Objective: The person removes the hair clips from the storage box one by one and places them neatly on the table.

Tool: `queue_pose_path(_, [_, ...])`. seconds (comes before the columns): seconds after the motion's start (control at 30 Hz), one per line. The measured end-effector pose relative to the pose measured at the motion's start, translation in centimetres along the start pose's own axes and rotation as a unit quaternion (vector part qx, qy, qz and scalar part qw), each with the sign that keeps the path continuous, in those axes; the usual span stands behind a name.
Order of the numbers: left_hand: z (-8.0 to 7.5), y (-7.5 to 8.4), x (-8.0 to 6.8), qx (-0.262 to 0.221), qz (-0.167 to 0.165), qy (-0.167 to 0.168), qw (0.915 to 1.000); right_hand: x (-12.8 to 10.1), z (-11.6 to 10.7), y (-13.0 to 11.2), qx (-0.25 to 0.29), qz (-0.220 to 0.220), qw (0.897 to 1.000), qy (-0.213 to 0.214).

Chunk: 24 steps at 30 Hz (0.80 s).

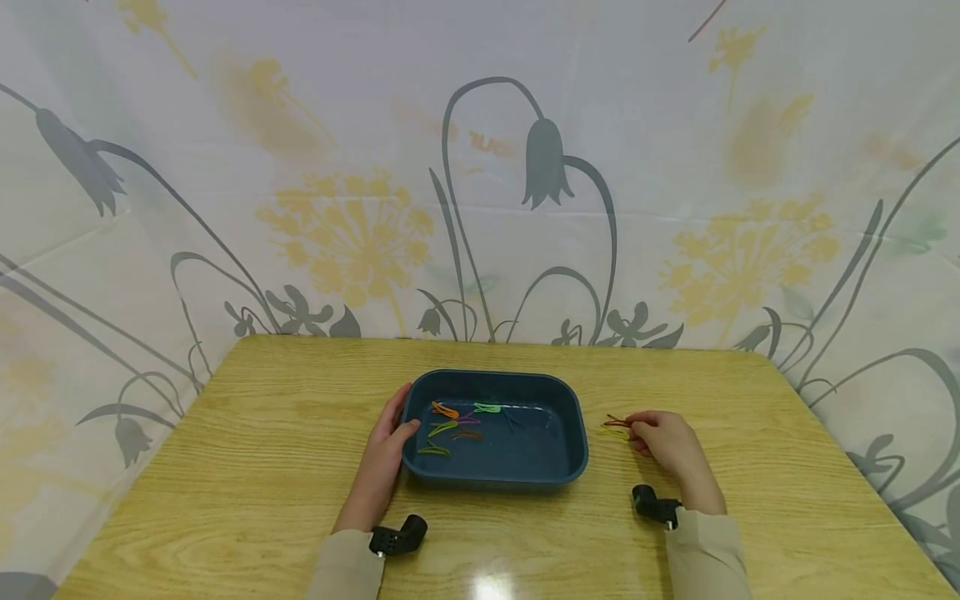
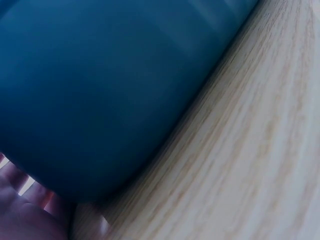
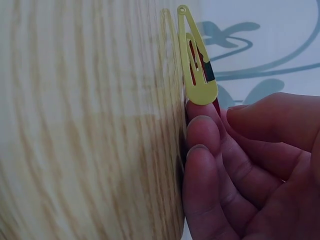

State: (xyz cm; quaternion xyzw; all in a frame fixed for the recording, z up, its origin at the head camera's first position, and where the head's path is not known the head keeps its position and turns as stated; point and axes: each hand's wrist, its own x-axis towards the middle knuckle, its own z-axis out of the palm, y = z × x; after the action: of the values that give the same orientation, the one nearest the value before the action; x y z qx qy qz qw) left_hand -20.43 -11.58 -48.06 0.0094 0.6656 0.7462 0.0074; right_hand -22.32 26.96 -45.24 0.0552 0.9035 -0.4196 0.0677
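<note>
My left hand (image 1: 387, 446) grips the left wall of a dark blue plastic tray (image 1: 495, 482), thumb over the rim and fingers outside. The left wrist view shows the tray's outer wall (image 2: 110, 100) close up, with part of the hand at the lower left corner. Right of the tray, my right hand (image 1: 667, 442) pinches a red snap hair clip (image 1: 618, 421) between thumb and forefinger. A yellow snap hair clip (image 3: 202, 92) is beside it, covering most of the red one in the right wrist view; whether the fingers hold it too is unclear.
Several hair clips lie in the tray's left half, among them an orange one (image 1: 445, 410), a mint green one (image 1: 487, 408) and a brown one (image 1: 468, 434). The tray stands on a wood-grain table (image 1: 262, 450). A flower-patterned cloth (image 1: 480, 208) hangs behind its back edge.
</note>
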Motion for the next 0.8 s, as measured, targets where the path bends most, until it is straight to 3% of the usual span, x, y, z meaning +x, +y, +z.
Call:
queue_pose_path(0.43, [-0.01,-0.02,0.04,0.003,0.003,0.001,1.0,-0.05,-0.18,-0.1,0.006,0.0,1.0,0.001])
queue_pose_path(0.8, [-0.06,-0.1,0.06,-0.003,0.004,-0.003,1.0,-0.29,-0.46,-0.75,-0.01,-0.001,0.999,0.041])
